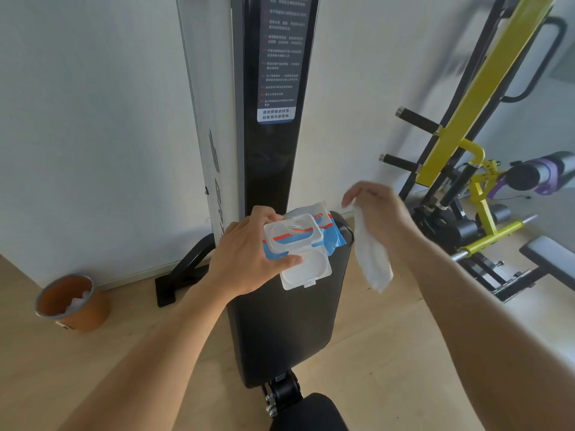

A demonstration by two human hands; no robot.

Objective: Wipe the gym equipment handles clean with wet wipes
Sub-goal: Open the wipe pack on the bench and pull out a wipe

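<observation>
My left hand [249, 259] grips a blue and white wet wipe pack [329, 236] from its left side, holding it above the top end of a black padded bench [286, 331]. The pack's clear plastic lid [306, 272] hangs open toward me. My right hand [373, 209] is to the right of the pack and pinches a white wet wipe [373, 259] that dangles down from the fingers. Two black handles [417, 119] stick out from a yellow and black machine [466, 119] at the right.
A tall black machine column [273, 135] with a warning label stands straight ahead against the white wall. An orange bin [73, 303] with crumpled white wipes sits on the wooden floor at the left. A chrome bar [497, 234] and a purple-wrapped roller [541, 172] lie at the right.
</observation>
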